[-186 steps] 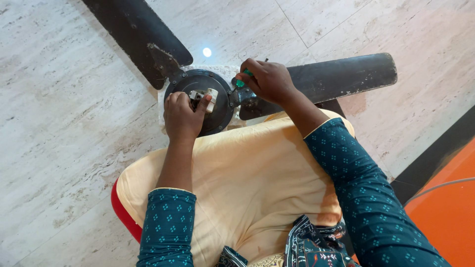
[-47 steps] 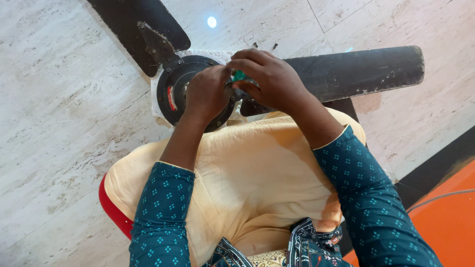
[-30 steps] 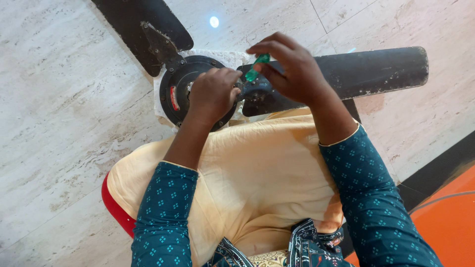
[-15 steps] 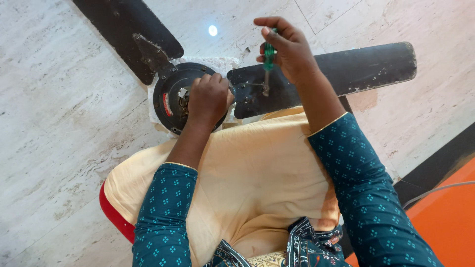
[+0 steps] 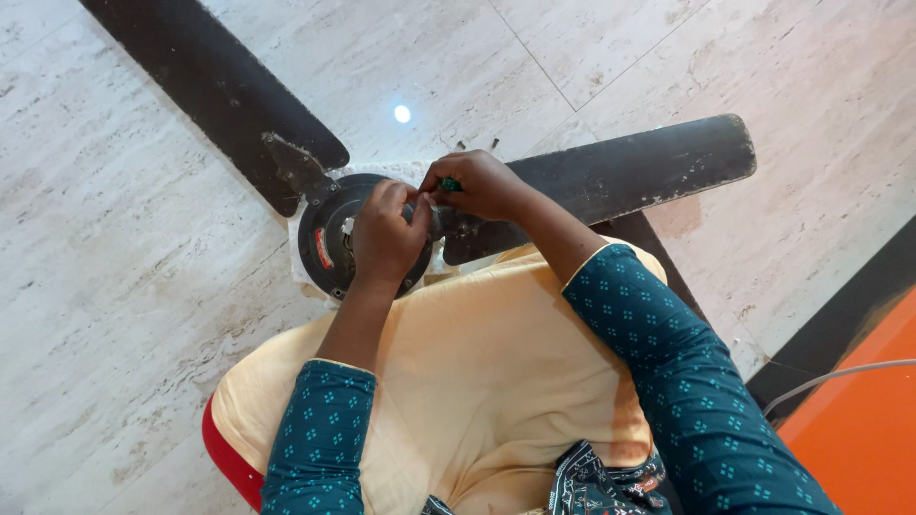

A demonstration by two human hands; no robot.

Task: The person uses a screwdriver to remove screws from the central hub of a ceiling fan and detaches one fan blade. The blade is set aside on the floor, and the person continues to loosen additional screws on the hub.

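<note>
Down from its raised position half a second ago, the right hand now sits low against the fan's hub, and the green-handled screwdriver it carries is almost buried in the fist — only a sliver of green shows between the fingers.

Largest first: the pale marble floor fills the scene, with an orange strip at the near right. On it lies a dark ceiling fan; one blade runs to the far left, another blade stretches to the right. The person's lap, draped in cream cloth, covers the near middle. The round black motor housing sits just beyond the lap, at the centre where the blades meet.

The left hand rests on top of the housing, fingers curled down over its centre; whether it grips anything there I cannot tell. The right hand is clenched around the screwdriver, touching the left hand's fingertips at the housing's right edge. A few small dark screws lie on the floor just beyond the hands.
</note>
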